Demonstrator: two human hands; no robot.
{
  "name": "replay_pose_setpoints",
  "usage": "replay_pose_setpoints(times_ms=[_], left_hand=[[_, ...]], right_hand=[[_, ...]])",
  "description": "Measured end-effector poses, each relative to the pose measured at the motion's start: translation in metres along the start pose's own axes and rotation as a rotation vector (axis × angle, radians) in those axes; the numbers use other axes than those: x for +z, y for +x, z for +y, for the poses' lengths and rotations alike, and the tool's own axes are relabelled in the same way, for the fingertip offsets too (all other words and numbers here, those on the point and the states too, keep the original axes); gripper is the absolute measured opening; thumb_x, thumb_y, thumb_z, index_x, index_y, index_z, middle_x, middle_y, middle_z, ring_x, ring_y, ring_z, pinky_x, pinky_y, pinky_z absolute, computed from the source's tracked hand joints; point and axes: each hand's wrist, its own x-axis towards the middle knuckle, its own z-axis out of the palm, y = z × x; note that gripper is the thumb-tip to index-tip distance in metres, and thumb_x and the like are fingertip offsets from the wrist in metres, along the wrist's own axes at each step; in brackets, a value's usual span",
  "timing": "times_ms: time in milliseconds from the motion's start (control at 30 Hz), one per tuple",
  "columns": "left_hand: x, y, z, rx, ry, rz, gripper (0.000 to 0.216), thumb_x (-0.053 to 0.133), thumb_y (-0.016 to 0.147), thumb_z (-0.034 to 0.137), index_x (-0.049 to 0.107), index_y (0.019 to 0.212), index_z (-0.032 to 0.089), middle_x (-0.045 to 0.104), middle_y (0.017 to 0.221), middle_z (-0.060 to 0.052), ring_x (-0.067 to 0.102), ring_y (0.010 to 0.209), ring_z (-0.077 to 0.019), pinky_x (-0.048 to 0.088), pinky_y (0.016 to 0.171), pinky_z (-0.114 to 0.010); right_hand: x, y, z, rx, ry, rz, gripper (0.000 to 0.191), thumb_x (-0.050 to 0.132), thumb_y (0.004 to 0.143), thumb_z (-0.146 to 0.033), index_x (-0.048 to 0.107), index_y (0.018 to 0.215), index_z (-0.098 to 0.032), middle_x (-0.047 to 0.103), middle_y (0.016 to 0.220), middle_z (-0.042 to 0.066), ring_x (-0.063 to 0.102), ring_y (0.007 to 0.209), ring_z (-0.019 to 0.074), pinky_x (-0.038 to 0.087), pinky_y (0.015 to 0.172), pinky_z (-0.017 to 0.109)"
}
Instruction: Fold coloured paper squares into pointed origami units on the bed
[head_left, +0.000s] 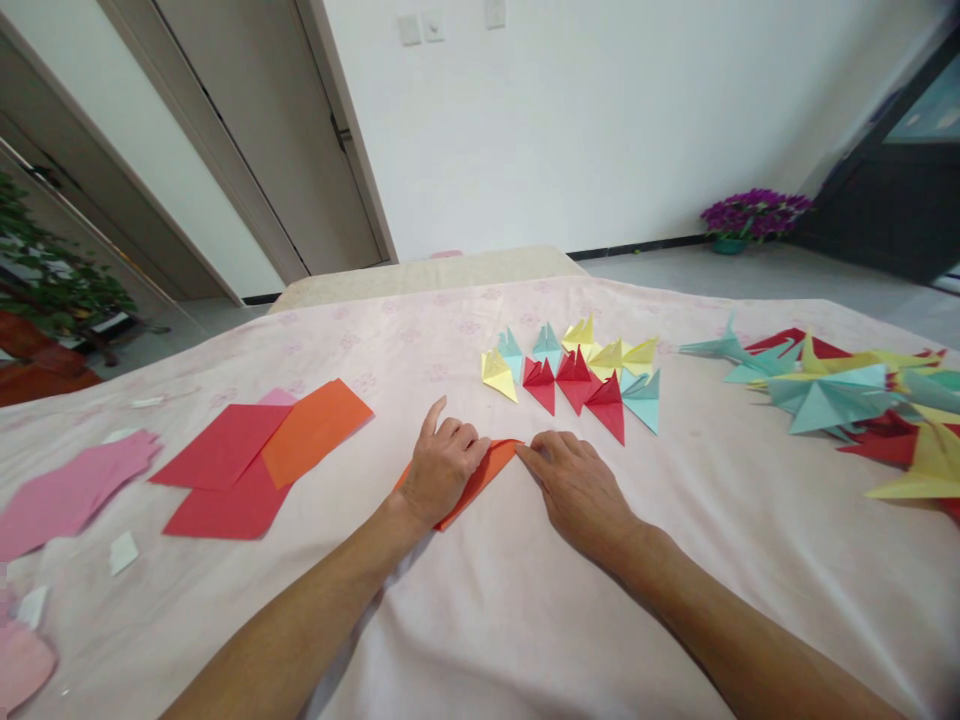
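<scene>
A folded sheet of orange origami paper [480, 485] lies on the cloth in front of me, partly covered by my left hand. My left hand [444, 462] presses down on it with bent fingers, one finger sticking up. At the paper's far right corner, my right hand [574, 485] pinches the tip between thumb and fingers. Just beyond my hands stand several small folded paper pieces: a red one [606, 402], a yellow one [498, 373] and a light blue one [643, 400] among them.
Red sheets [221, 445] and an orange sheet [319, 430] lie on the left, with pink sheets [71, 490] farther left. White scraps [124, 552] are near them. Finished paper cranes [832, 395] are heaped on the right. A pale pink tablecloth [525, 620] covers the table.
</scene>
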Motion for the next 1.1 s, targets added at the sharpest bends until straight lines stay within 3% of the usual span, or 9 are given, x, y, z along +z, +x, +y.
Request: replay_pose_setpoints(times_ms=[300,900,1100], left_hand=[[-0.002,-0.005,0.003,0.025,0.035,0.033,0.023,0.047,0.096,0.015,0.068,0.093,0.023,0.061,0.076,0.0,0.054,0.078,-0.017,0.025,0.116,-0.057],[-0.012,-0.002,0.004,0.144,0.086,-0.077,0.022,0.045,0.096,0.016,0.066,0.095,0.021,0.059,0.077,0.0,0.054,0.078,-0.0172,0.013,0.117,-0.068],[-0.008,-0.003,0.004,0.155,0.067,-0.02,0.02,0.049,0.095,0.017,0.068,0.097,0.021,0.061,0.077,0.001,0.056,0.078,-0.0169,0.013,0.117,-0.068]], right_hand=[[0.0,0.001,0.002,-0.002,0.018,-0.002,0.041,0.047,0.086,-0.005,0.06,0.121,-0.022,0.058,0.11,0.009,0.048,0.099,0.0237,0.037,0.08,0.034],[0.002,0.0,0.006,0.028,0.109,0.04,0.035,0.046,0.088,-0.005,0.065,0.113,-0.021,0.061,0.107,0.008,0.05,0.1,0.0227,0.038,0.086,0.033],[0.007,0.005,0.003,0.047,0.029,0.05,0.052,0.045,0.087,-0.004,0.052,0.136,-0.02,0.059,0.114,0.009,0.049,0.097,0.0223,0.037,0.084,0.033]])
